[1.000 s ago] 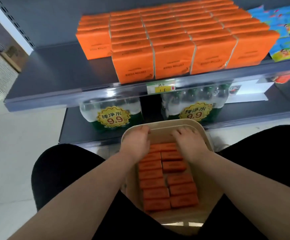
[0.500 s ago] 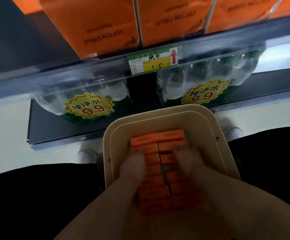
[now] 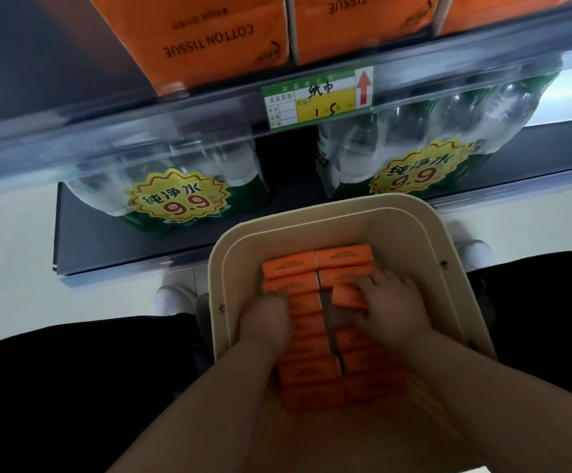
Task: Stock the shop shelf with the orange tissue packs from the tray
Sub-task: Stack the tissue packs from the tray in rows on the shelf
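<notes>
A beige tray (image 3: pixel 424 233) sits on my lap, holding two columns of small orange tissue packs (image 3: pixel 289 268). My right hand (image 3: pixel 392 308) pinches one pack (image 3: pixel 347 297) from the right column, and it is raised and tilted above its neighbours. My left hand (image 3: pixel 267 320) lies on the left column with its fingers curled down over the packs' left edge. Large orange cotton tissue packs (image 3: pixel 209 39) stand along the front of the shelf (image 3: pixel 73 128) above.
A green and yellow price tag (image 3: pixel 317 99) is clipped to the shelf's front rail. Below it, two shrink-wrapped packs of water bottles (image 3: pixel 178 196) with 9.9 stickers stand on the lower shelf. My black-clad legs flank the tray and white shoes (image 3: pixel 171 298) rest on the pale floor.
The view has tipped down and closer to the tray. Both hands moved back from the tray's far end onto the packs, and the right hand has lifted one pack out of its row.
</notes>
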